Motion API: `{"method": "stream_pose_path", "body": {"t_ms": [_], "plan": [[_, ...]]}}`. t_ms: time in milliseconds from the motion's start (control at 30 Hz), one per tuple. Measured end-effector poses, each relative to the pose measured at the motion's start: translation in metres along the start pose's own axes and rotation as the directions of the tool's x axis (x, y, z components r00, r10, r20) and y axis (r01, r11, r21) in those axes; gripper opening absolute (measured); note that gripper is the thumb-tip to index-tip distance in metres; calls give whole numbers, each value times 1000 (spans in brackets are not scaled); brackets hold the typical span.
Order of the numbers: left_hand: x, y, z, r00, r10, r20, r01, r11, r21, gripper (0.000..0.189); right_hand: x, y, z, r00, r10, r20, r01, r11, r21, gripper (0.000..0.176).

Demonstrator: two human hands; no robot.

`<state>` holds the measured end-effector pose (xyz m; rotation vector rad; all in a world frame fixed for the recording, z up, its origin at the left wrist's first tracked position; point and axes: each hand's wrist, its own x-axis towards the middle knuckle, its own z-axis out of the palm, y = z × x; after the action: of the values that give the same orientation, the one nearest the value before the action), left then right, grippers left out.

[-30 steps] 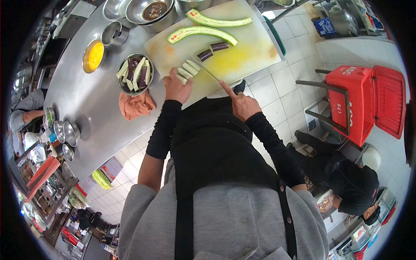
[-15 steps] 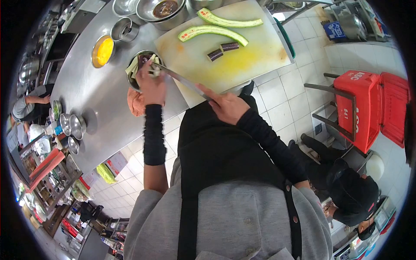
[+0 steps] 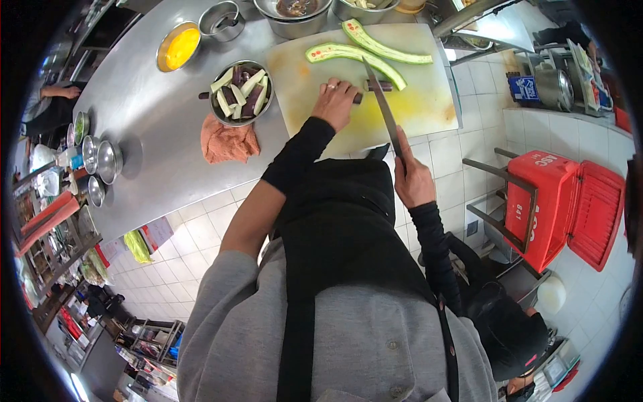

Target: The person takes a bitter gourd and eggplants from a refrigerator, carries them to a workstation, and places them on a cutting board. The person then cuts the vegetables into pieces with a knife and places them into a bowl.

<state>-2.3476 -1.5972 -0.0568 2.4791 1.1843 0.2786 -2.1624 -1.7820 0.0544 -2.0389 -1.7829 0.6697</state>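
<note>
My right hand is closed round the handle of a long knife, whose blade points up over the cutting board. My left hand rests on the board, its fingers on a short eggplant piece. Another dark eggplant piece lies partly behind the blade. Two long pale-green halved gourds are at the top of the board. Left of the board, a metal bowl holds cut eggplant wedges.
An orange cloth lies below the wedge bowl. A bowl of yellow liquid and more metal bowls stand on the steel table. A red bin is on the right; a person in black is lower right.
My left hand has moved from the wedge bowl to the eggplant piece on the board. The knife has swung from the bowl to over the board, its tip now pointing up. The view has shifted.
</note>
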Motion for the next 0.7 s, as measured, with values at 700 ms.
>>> {"method": "stream_pose_path", "body": {"t_ms": [700], "plan": [[-67, -58, 4, 926, 193, -323, -258, 951, -170, 19, -7, -29, 2, 917, 11, 399, 110, 954, -280, 96]]}}
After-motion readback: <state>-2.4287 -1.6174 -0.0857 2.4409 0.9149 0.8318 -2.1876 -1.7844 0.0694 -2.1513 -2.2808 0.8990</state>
